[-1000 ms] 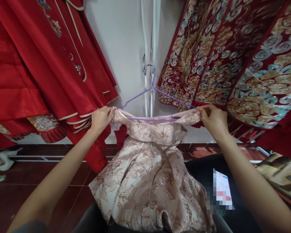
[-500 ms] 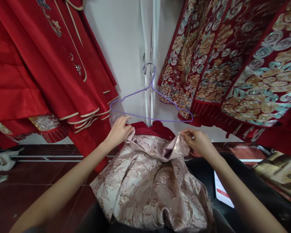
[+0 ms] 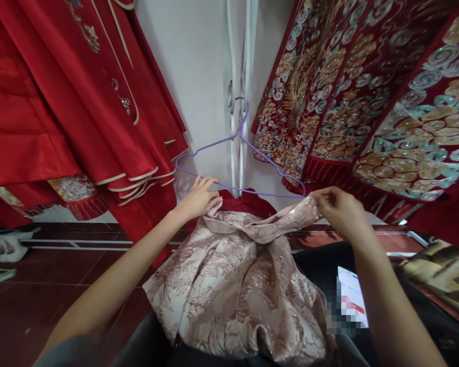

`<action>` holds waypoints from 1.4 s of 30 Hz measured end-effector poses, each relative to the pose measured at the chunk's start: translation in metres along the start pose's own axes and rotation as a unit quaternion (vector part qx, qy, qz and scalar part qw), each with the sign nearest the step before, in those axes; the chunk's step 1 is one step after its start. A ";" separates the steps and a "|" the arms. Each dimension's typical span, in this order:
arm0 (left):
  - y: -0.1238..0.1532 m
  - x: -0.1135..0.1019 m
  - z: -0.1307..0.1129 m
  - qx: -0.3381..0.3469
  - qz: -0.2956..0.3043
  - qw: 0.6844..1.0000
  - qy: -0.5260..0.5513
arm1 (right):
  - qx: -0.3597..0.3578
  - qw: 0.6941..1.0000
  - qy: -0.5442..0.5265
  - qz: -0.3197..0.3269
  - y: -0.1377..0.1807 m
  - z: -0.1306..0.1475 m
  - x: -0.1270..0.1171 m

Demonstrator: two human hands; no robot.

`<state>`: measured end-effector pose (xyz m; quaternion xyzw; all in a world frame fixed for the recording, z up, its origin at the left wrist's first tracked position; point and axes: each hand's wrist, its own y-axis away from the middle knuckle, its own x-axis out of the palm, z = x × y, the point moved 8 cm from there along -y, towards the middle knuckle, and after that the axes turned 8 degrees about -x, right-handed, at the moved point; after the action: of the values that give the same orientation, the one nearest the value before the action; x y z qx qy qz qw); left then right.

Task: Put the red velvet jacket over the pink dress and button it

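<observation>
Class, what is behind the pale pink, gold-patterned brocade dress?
Dark-red cloth shows above the dress, dark-red tiled floor beside it; whatever the dress covers cannot be seen.

The person's visible upper garment is a plain grey sleeve [image 3: 69, 352], terminating near the left elbow. Below it, the left forearm [image 3: 128, 278] is slender and uncovered through to the bare left hand [image 3: 198, 200]; the right forearm [image 3: 392, 293] and right hand [image 3: 343, 210] are likewise uncovered. Legwear [image 3: 137, 342] is dark grey, its detail obscured by shadow.

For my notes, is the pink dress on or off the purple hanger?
Off. The purple hanger hangs bare; the pink dress lies mostly below it, one shoulder held in the right hand.
</observation>
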<state>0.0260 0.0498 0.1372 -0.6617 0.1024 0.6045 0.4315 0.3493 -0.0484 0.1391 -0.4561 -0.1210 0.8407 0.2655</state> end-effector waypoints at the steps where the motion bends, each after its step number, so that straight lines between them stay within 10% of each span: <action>1: 0.001 -0.001 0.001 0.000 0.000 1.000 0.000 | 0.005 1.000 0.004 -0.004 0.000 -0.003 -0.003; 12: 0.004 -0.007 0.002 -0.009 0.012 0.998 0.059 | -0.100 0.983 -0.045 -0.147 -0.009 0.012 -0.011; 23: -0.011 -0.007 -0.023 -0.001 0.007 0.972 0.236 | -0.278 0.944 -0.081 -0.157 -0.055 0.098 -0.002; 31: 0.031 -0.037 0.101 -0.312 -0.277 0.895 0.158 | -0.256 0.957 -0.081 -0.112 -0.070 0.082 0.007; 36: 0.059 0.001 0.159 -0.477 -0.138 0.859 0.122 | -0.270 0.951 -0.080 -0.126 -0.073 0.083 0.001; 42: 0.059 0.009 0.164 -0.502 -0.132 0.842 0.145 | -0.264 0.954 -0.077 -0.121 -0.075 0.082 0.001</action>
<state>-0.1273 0.1321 0.1199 -0.8753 -0.2421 0.4074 0.0965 0.3053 0.0174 0.2173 -0.4255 -0.4130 0.7732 0.2250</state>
